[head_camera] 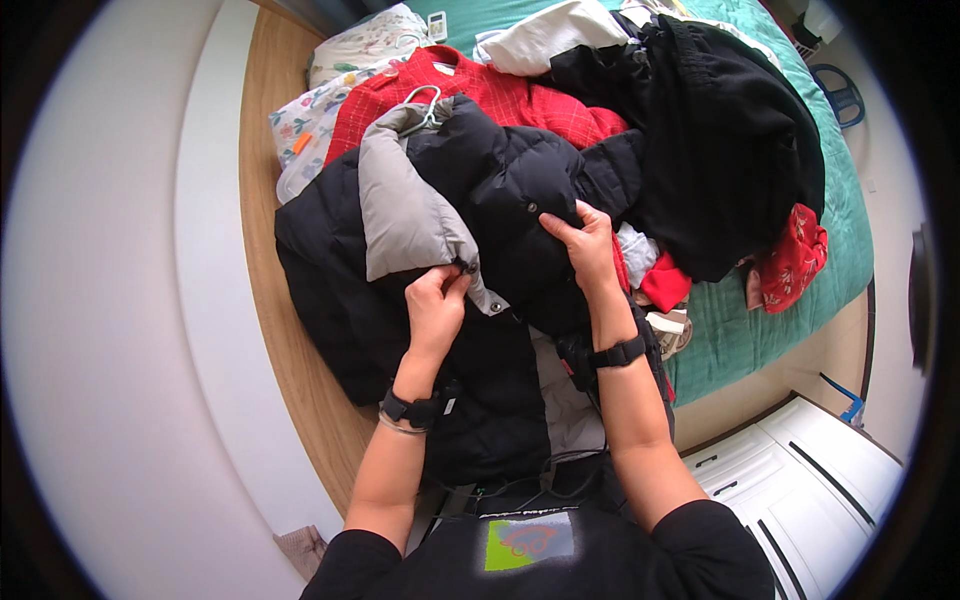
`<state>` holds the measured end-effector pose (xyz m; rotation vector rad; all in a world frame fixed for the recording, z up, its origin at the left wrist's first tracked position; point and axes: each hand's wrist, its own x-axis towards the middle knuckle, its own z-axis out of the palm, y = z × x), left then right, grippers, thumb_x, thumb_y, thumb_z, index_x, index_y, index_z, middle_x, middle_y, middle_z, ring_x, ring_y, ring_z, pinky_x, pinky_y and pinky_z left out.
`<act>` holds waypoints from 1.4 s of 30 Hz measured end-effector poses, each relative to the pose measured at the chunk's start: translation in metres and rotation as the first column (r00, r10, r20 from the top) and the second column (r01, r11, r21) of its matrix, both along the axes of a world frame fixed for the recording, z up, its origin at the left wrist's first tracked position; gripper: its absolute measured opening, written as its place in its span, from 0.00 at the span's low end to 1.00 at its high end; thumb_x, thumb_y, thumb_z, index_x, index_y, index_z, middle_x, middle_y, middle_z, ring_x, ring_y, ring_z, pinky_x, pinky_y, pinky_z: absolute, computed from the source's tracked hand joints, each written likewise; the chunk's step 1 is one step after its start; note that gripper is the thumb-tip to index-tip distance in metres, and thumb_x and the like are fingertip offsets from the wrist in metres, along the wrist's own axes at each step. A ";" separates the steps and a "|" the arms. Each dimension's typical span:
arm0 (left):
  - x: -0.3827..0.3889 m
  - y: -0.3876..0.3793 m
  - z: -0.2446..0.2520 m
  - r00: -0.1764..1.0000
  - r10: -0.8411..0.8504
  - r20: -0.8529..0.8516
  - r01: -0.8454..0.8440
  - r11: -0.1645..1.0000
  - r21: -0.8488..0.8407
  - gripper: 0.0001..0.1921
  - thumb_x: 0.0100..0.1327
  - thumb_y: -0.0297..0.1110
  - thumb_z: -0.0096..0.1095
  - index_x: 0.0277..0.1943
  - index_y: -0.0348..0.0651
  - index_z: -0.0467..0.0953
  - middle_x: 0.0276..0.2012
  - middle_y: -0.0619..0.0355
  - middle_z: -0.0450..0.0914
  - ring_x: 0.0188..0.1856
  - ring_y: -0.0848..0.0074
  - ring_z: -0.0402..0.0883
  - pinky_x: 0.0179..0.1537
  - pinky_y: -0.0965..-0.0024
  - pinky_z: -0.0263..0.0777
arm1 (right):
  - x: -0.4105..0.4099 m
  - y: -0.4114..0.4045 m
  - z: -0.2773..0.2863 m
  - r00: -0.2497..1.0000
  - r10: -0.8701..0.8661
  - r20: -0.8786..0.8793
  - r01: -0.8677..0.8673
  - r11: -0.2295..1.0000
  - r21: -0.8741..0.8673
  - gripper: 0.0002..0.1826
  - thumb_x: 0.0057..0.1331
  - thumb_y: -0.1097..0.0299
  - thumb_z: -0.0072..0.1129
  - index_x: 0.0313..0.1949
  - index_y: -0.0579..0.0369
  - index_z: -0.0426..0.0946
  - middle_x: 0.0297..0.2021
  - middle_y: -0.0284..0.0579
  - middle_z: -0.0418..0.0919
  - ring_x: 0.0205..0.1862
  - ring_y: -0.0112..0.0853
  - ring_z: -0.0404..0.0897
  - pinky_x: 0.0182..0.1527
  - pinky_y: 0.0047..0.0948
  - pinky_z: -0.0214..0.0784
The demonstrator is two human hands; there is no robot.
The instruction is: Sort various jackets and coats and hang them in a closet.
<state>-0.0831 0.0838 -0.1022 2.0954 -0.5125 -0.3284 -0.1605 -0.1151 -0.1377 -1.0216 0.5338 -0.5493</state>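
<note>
A black puffer jacket (330, 247) with a grey collar lining (409, 202) lies spread in front of me on a clothes hanger (427, 105). My left hand (437, 304) pinches the edge of the grey lining beside a dark snap. Below that, a metal snap button (496, 307) shows at the lining's corner. On the other side of the collar, my right hand (589, 240) grips the black edge between thumb and fingers, close to another snap button (532, 208). The fingertips of my right hand are partly hidden by the fabric.
A red checked coat (517, 97) lies beyond the jacket. Black garments (727, 150) are heaped on the green bedspread (750, 345), with a red patterned cloth (795, 262) beside them. A wooden ledge (262, 225) runs along the left, and a white cabinet (795, 465) stands lower right.
</note>
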 end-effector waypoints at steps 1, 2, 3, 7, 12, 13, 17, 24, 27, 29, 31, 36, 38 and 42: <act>0.000 -0.007 -0.002 0.999 0.002 0.037 0.000 0.999 -0.054 0.06 0.57 0.24 0.63 0.32 0.29 0.77 0.19 0.56 0.77 0.19 0.80 0.74 0.23 0.74 0.66 | -0.002 0.003 0.002 0.999 0.032 0.009 -0.032 0.999 -0.039 0.08 0.57 0.80 0.64 0.38 0.64 0.80 0.34 0.37 0.82 0.33 0.21 0.77 0.38 0.21 0.71; 0.001 -0.013 -0.004 0.998 -0.018 0.054 0.022 0.998 -0.061 0.06 0.57 0.25 0.63 0.32 0.29 0.77 0.19 0.56 0.77 0.19 0.80 0.74 0.23 0.75 0.66 | -0.003 0.007 0.005 0.999 0.052 0.002 -0.051 0.995 -0.085 0.07 0.57 0.80 0.64 0.37 0.64 0.81 0.33 0.35 0.82 0.34 0.19 0.76 0.39 0.20 0.70; -0.002 -0.027 0.000 0.999 -0.018 0.049 0.021 0.997 -0.069 0.06 0.57 0.24 0.63 0.32 0.28 0.77 0.19 0.53 0.77 0.20 0.78 0.75 0.24 0.73 0.66 | -0.006 0.008 0.007 0.999 0.054 0.001 -0.053 0.987 -0.150 0.08 0.56 0.80 0.64 0.37 0.64 0.80 0.32 0.33 0.81 0.34 0.19 0.75 0.39 0.20 0.68; -0.005 -0.059 0.008 0.987 -0.056 0.149 0.067 0.995 -0.070 0.05 0.55 0.23 0.63 0.32 0.28 0.76 0.20 0.48 0.77 0.21 0.74 0.74 0.27 0.71 0.67 | -0.004 0.016 0.007 1.000 0.011 0.018 -0.004 0.936 -0.351 0.08 0.53 0.81 0.65 0.34 0.65 0.79 0.27 0.37 0.79 0.31 0.21 0.74 0.37 0.21 0.66; -0.001 -0.065 0.004 0.982 -0.094 0.165 0.107 0.992 -0.072 0.04 0.56 0.21 0.61 0.32 0.29 0.76 0.20 0.48 0.77 0.21 0.74 0.74 0.28 0.71 0.67 | 0.004 0.010 -0.004 0.999 -0.028 0.023 0.037 0.809 -0.587 0.12 0.49 0.79 0.68 0.25 0.66 0.69 0.20 0.47 0.66 0.22 0.32 0.64 0.28 0.29 0.59; -0.001 -0.065 0.002 0.982 -0.098 0.164 0.110 0.992 -0.069 0.04 0.56 0.21 0.61 0.32 0.29 0.76 0.20 0.48 0.77 0.21 0.74 0.74 0.28 0.71 0.67 | 0.003 0.010 -0.002 0.999 -0.026 0.022 0.034 0.784 -0.619 0.13 0.49 0.79 0.68 0.24 0.66 0.68 0.20 0.48 0.65 0.22 0.35 0.63 0.27 0.31 0.58; 0.000 -0.066 0.001 0.977 -0.089 0.194 0.103 0.993 -0.062 0.04 0.56 0.21 0.61 0.32 0.29 0.76 0.21 0.46 0.77 0.22 0.72 0.75 0.29 0.70 0.68 | -0.001 0.007 0.007 0.992 0.039 -0.121 -0.114 0.690 -0.714 0.10 0.50 0.82 0.66 0.34 0.65 0.78 0.28 0.47 0.78 0.30 0.34 0.77 0.34 0.27 0.67; 0.000 -0.066 0.005 0.965 -0.116 0.235 0.125 0.992 -0.023 0.04 0.55 0.21 0.60 0.33 0.29 0.77 0.25 0.40 0.78 0.24 0.58 0.78 0.30 0.65 0.70 | 0.000 0.007 0.027 0.997 0.002 -0.082 -0.067 0.596 -0.800 0.12 0.47 0.78 0.66 0.24 0.66 0.68 0.24 0.53 0.68 0.28 0.50 0.71 0.28 0.39 0.62; 0.001 -0.067 0.013 0.934 -0.196 0.298 0.184 0.981 0.069 0.05 0.55 0.20 0.58 0.34 0.30 0.78 0.28 0.38 0.79 0.31 0.48 0.79 0.33 0.58 0.72 | 0.001 0.005 0.020 0.994 0.030 -0.110 -0.108 0.562 -0.820 0.10 0.48 0.81 0.66 0.31 0.65 0.75 0.28 0.53 0.74 0.30 0.49 0.74 0.30 0.35 0.66; 0.003 -0.067 0.014 0.919 -0.216 0.330 0.201 0.976 0.082 0.04 0.55 0.20 0.57 0.33 0.31 0.77 0.27 0.39 0.79 0.31 0.48 0.79 0.32 0.57 0.71 | 0.001 0.007 0.024 0.992 0.024 -0.123 -0.117 0.531 -0.839 0.09 0.48 0.80 0.65 0.28 0.66 0.72 0.28 0.53 0.73 0.30 0.51 0.74 0.30 0.37 0.66; 0.004 -0.067 0.015 0.902 -0.235 0.363 0.216 0.972 0.093 0.03 0.55 0.19 0.57 0.32 0.31 0.77 0.26 0.39 0.78 0.30 0.48 0.79 0.32 0.56 0.70 | 0.001 0.008 0.026 0.992 0.017 -0.122 -0.113 0.514 -0.851 0.11 0.48 0.78 0.65 0.25 0.65 0.69 0.27 0.53 0.71 0.30 0.51 0.74 0.30 0.41 0.66; 0.008 -0.068 0.012 0.844 -0.307 0.440 0.261 0.951 0.163 0.01 0.54 0.18 0.56 0.30 0.32 0.73 0.26 0.40 0.77 0.29 0.48 0.77 0.31 0.54 0.68 | 0.003 0.008 0.025 0.991 0.013 -0.132 -0.123 0.462 -0.878 0.13 0.49 0.75 0.65 0.22 0.63 0.67 0.26 0.52 0.70 0.30 0.51 0.74 0.30 0.44 0.66; 0.011 -0.067 0.009 0.832 -0.330 0.446 0.271 0.943 0.191 0.02 0.53 0.18 0.56 0.30 0.32 0.73 0.26 0.40 0.77 0.30 0.48 0.77 0.31 0.55 0.68 | 0.003 0.007 0.025 0.989 0.017 -0.150 -0.143 0.433 -0.890 0.13 0.49 0.76 0.65 0.22 0.64 0.66 0.26 0.52 0.70 0.30 0.52 0.74 0.30 0.44 0.66; 0.012 -0.066 0.008 0.810 -0.367 0.458 0.291 0.929 0.231 0.02 0.53 0.17 0.55 0.30 0.32 0.73 0.26 0.40 0.77 0.30 0.49 0.77 0.31 0.54 0.68 | 0.004 0.007 0.024 0.985 0.018 -0.169 -0.160 0.427 -0.890 0.13 0.49 0.76 0.64 0.22 0.64 0.66 0.26 0.53 0.70 0.29 0.52 0.74 0.29 0.45 0.65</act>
